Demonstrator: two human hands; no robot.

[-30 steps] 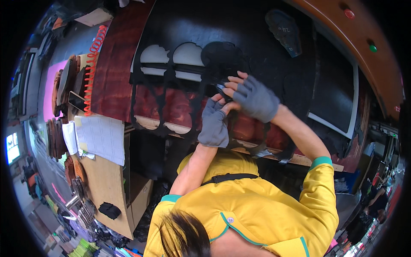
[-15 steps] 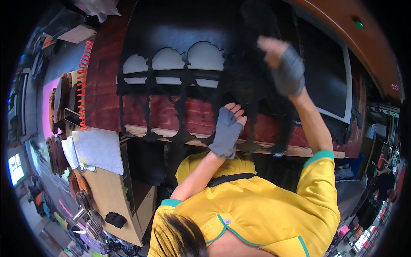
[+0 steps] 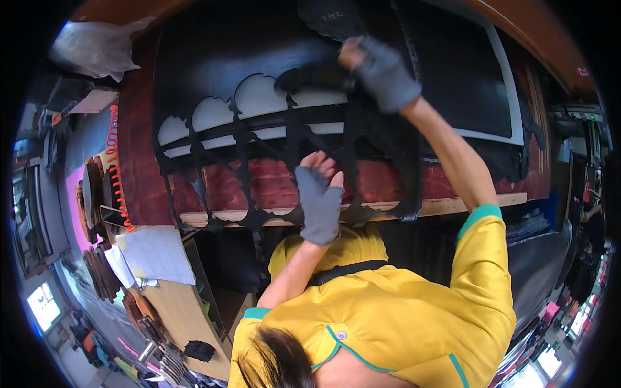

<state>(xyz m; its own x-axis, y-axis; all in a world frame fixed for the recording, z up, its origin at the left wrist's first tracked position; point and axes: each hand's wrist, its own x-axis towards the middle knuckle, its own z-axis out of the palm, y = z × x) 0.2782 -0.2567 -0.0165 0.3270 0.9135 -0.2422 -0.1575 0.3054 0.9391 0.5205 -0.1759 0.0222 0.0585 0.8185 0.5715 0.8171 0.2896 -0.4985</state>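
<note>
A black sheet (image 3: 213,58) with a row of rounded cut-out holes lies over the dark red table (image 3: 136,129) and reaches its wooden front edge. My left hand (image 3: 320,204), in a grey fingerless glove, is at the near part of the sheet; its fingers are apart, with nothing visible in them. Farther off, my right hand (image 3: 385,74), gloved the same way, has its fingers curled. A blurred dark cut-out piece (image 3: 314,79) extends left from it, apparently gripped; the fingertips' contact is partly hidden. Beyond it lies a dark piece (image 3: 333,19) with pale marks.
White board (image 3: 259,97) shows through the far holes. An orange-brown machine beam (image 3: 543,45) crosses the far right. At the left hang a red coiled hose (image 3: 114,155) and clear plastic (image 3: 97,48); papers (image 3: 155,252) lie on a side table near stacked brown pieces (image 3: 100,271).
My right hand has moved left and away from me, with the dark piece beside it. Another white-backed hole now shows in the row. My left hand stays near the sheet's near part.
</note>
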